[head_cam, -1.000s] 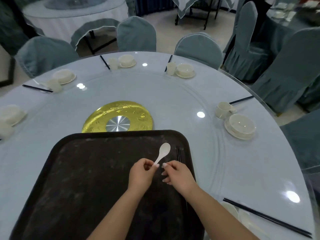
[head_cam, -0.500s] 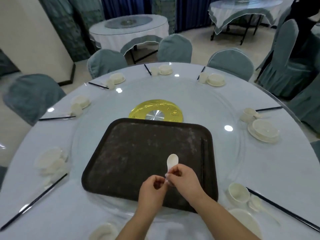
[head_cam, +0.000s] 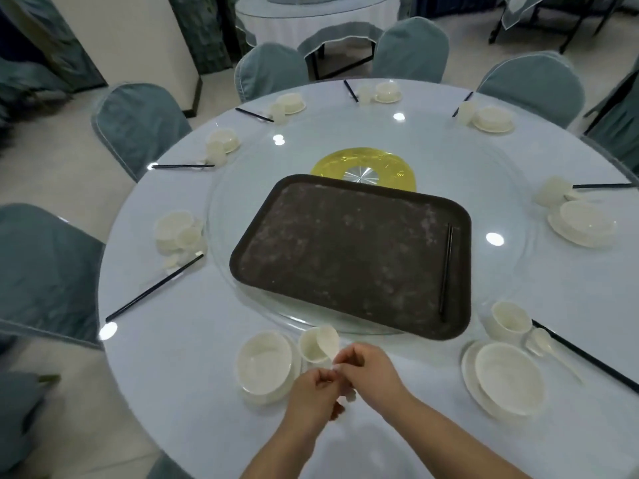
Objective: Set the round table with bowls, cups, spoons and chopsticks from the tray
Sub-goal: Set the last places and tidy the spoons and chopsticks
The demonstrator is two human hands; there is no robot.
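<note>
both hands, left (head_cam: pixel 316 392) and right (head_cam: pixel 368 369), pinching handle of small white ceramic spoon (head_cam: pixel 328 342); bowl end raised just beyond fingertips, over white ceramic cup (head_cam: pixel 313 347). white bowl on saucer (head_cam: pixel 266 366) just left of grip. dark brown rectangular tray (head_cam: pixel 352 254) beyond grip, holding only 1 pair of black chopsticks (head_cam: pixel 446 267). nearly done, by judgement: 8 bowl-and-cup settings visible on round glass-topped table (head_cam: pixel 173 340); 6 laid chopstick pairs countable. left: this spoon, last chopsticks. other spoons too blurred to count.

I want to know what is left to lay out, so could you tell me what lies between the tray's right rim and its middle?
In the head view, one pair of black chopsticks lies on the tray, just inside its right rim.
</note>
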